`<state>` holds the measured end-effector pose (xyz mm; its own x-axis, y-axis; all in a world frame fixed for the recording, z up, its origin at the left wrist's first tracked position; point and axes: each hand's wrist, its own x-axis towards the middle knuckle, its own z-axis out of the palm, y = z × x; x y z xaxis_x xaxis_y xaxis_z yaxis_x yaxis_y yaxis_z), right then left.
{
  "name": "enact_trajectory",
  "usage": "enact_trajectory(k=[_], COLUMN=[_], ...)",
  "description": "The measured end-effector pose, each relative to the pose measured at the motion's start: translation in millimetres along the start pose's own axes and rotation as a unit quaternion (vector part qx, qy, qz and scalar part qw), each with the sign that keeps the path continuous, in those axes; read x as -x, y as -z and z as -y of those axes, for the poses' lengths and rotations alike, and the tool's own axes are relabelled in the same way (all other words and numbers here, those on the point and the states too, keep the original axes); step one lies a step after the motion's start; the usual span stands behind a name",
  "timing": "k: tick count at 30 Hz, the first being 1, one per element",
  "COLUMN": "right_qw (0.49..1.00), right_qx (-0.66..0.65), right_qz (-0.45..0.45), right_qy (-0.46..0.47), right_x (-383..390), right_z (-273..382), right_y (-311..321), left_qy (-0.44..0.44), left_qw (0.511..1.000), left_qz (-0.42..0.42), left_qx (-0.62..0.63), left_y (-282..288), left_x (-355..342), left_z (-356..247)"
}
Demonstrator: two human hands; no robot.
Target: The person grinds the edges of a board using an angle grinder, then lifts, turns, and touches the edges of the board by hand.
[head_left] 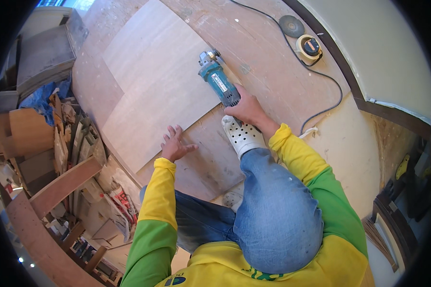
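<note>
My right hand [248,106] is wrapped around the rear body of a teal angle grinder [219,82], at the right edge of a large beige tile [165,98]. My left hand [175,146], fingers spread, is at the tile's near edge. My white clog [244,137] (dotted with holes) is just beside my right hand.

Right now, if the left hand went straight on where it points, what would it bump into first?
Probably the pale tile: the left hand overlaps its near edge, though contact is hard to tell.
</note>
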<state>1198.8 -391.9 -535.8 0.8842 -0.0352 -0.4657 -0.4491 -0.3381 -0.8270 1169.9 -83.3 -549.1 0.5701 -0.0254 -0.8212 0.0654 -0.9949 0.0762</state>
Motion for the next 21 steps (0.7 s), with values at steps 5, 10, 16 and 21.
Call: enact_trajectory(k=[5, 10, 16, 21], right_qw=[1.0, 1.0, 1.0, 1.0], right_qx=[0.009, 0.015, 0.026, 0.029], right_qz=[0.004, 0.009, 0.001, -0.002], right_qy=[-0.012, -0.015, -0.005, 0.012], right_x=[4, 7, 14, 17], right_z=[-5, -9, -13, -20], right_y=[0, 1, 1, 1], left_qy=[0.0, -0.002, 0.002, 0.003], left_qw=[1.0, 1.0, 1.0, 1.0], left_qz=[0.003, -0.003, 0.0, 0.005], left_qx=[-0.001, 0.001, 0.004, 0.007], left_y=[1, 1, 1, 1], left_x=[0, 1, 0, -2], left_z=[0, 0, 1, 0])
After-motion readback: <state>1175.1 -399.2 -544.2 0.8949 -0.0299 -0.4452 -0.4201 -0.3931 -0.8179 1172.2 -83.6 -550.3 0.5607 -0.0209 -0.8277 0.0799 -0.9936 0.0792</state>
